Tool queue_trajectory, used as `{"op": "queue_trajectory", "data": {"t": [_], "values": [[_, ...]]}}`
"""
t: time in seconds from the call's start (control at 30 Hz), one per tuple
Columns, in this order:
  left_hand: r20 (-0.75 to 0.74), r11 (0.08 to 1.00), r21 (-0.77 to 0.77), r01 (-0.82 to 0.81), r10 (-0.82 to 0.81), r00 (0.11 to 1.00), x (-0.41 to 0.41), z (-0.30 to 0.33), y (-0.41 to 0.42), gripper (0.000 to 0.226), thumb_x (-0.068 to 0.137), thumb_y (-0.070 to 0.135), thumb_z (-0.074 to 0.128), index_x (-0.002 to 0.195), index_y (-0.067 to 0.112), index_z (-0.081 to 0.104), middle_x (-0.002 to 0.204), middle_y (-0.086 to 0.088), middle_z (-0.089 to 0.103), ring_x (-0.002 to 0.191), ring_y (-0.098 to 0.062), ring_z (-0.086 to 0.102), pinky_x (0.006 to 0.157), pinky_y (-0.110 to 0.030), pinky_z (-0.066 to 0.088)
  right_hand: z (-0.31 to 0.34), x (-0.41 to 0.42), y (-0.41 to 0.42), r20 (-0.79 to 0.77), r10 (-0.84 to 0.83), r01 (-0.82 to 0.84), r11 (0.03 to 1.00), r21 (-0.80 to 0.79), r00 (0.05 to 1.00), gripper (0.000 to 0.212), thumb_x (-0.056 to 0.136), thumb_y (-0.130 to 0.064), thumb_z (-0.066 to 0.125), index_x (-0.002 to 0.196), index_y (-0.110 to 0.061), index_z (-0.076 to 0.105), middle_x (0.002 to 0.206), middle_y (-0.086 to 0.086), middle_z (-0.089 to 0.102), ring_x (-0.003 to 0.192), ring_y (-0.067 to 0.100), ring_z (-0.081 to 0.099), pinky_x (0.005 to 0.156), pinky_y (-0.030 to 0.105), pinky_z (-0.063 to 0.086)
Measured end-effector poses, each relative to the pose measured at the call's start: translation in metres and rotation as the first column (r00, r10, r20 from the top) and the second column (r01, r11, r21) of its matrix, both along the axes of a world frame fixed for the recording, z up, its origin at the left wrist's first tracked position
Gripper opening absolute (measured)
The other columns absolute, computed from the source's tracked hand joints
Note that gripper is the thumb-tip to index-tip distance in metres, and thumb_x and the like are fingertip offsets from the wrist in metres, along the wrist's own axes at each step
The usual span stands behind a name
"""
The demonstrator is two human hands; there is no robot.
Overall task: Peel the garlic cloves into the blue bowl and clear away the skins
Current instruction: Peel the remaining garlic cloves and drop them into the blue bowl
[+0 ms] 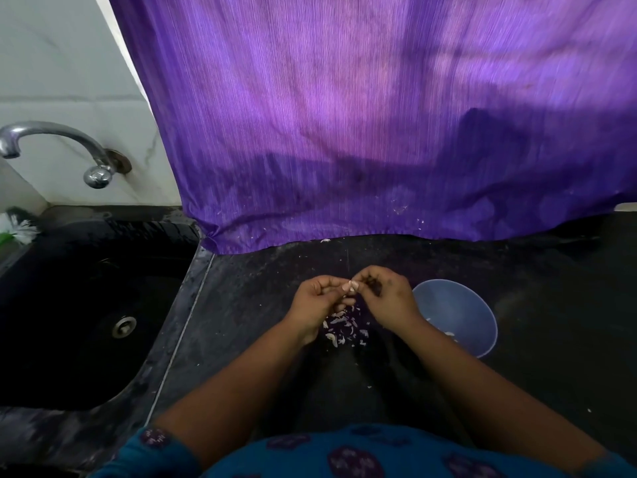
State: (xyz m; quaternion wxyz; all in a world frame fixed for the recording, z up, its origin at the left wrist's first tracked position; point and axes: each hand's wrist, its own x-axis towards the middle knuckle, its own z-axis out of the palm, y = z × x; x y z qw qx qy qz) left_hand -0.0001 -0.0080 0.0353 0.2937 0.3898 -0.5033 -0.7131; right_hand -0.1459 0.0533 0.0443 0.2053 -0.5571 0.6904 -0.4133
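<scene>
Garlic clove (352,287): small and pale, pinched between both hands, in the air just left of the blue bowl (458,313) and over the skins pile.
Left hand (319,303): fingers curled, thumb and fingertips pinching the clove from the bowl's far side.
Right hand (387,293): fingers bent inward, tips nipping at the clove's end; nearest the bowl's left rim.
Step in hand: judged to be stripping skin from this clove. Best done by holding the clove steady with one hand, catching the loose papery edge with a nail and pulling along its length, so flakes fall on the pile, not in the bowl.
Blue bowl: round, smooth, likely plastic, matte pale blue; a few pale pieces inside, partly hidden by the right forearm.
Skins (343,327): thin, papery white flakes, heaped left of the bowl beneath the hands; some stray further.
Countertop (262,305): dark, speckled stone, dusty under the bowl.
Curtain (379,132): purple ribbed cloth hanging behind the bowl.
</scene>
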Motion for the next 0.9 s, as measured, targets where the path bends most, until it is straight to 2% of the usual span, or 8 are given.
{"op": "queue_trajectory", "data": {"t": [0.13,0.27,0.53,0.7,0.9], "values": [[-0.007,1.000,0.010,-0.019,0.019,1.000,-0.004,0.000,0.001,0.012,0.092,0.005,0.061,0.099,-0.002,0.067,0.075,-0.006,0.072,0.066,-0.008,0.066,0.064,-0.019,0.052,-0.003,0.004,-0.002,-0.150,0.046,-0.044,0.999,0.013,0.988,0.003,0.091,-0.012,0.061,0.091,-0.015,0.060,0.089,-0.006,0.054,0.080,0.007,0.052,0.068,0.018,0.041],[-0.001,1.000,0.000,-0.019,0.019,1.000,-0.003,-0.002,0.001,0.011,0.093,0.004,0.058,0.100,-0.002,0.066,0.079,-0.005,0.073,0.068,-0.009,0.066,0.067,-0.021,0.053,-0.006,0.004,-0.002,-0.212,0.095,-0.081,0.994,0.075,0.973,0.005,0.094,-0.011,0.054,0.094,-0.015,0.056,0.095,-0.004,0.050,0.088,0.010,0.046,0.071,0.016,0.037],[-0.047,0.998,0.055,-0.039,0.042,0.998,-0.005,-0.004,0.004,0.011,0.095,0.001,0.053,0.096,0.002,0.064,0.073,-0.003,0.070,0.064,-0.007,0.064,0.064,-0.017,0.051,-0.010,0.001,0.005,-0.195,0.158,-0.139,0.985,0.107,0.968,0.006,0.098,-0.012,0.049,0.098,-0.012,0.055,0.099,0.000,0.047,0.087,0.013,0.048,0.069,0.023,0.038],[-0.083,0.994,0.091,-0.054,0.061,0.995,-0.005,-0.006,0.005,0.011,0.095,0.000,0.052,0.096,0.003,0.063,0.072,-0.004,0.068,0.063,-0.008,0.062,0.063,-0.017,0.052,-0.011,0.000,0.007,-0.180,0.174,-0.154,0.981,0.120,0.968,0.008,0.098,-0.013,0.048,0.101,-0.012,0.055,0.100,-0.003,0.046,0.082,0.007,0.047,0.066,0.014,0.035],[-0.093,0.984,0.129,-0.124,0.136,0.986,-0.011,-0.008,0.007,0.010,0.096,0.001,0.052,0.098,0.003,0.061,0.077,-0.007,0.064,0.064,-0.009,0.060,0.065,-0.019,0.051,-0.010,-0.001,0.006,-0.168,0.181,-0.164,0.980,0.111,0.969,0.007,0.098,-0.012,0.048,0.100,-0.010,0.055,0.098,-0.001,0.047,0.080,0.010,0.048,0.066,0.013,0.035]]}}
